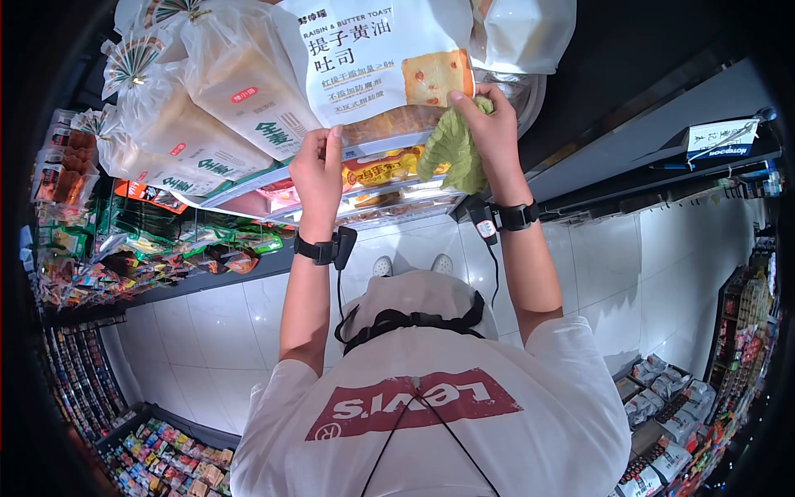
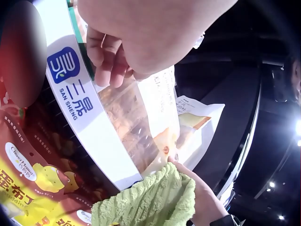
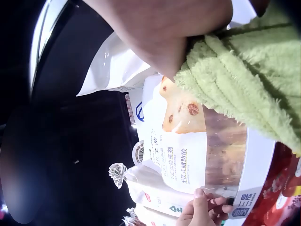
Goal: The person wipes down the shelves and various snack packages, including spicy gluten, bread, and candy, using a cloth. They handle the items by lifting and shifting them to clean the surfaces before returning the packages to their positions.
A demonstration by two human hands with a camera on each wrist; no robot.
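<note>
A white bag of raisin butter toast (image 1: 389, 58) lies on the top shelf, its printed face up and its clear lower part showing sliced bread. My left hand (image 1: 317, 176) is at the bag's lower left corner, fingers curled and thumb against the edge. At the lower right corner is my right hand (image 1: 494, 137), holding a green ribbed cloth (image 1: 455, 149) that hangs over the shelf front. The right thumb rests by the printed toast picture. In the right wrist view the cloth (image 3: 244, 75) covers part of the bag (image 3: 188, 155).
Bags of white bread (image 1: 240, 91) stand left of the toast, and another white bag (image 1: 526, 33) on its right. Yellow pudding packs (image 1: 381, 171) fill the shelf below, behind a label strip (image 2: 84, 103). A dark ledge on the right carries a notebook (image 1: 722, 137).
</note>
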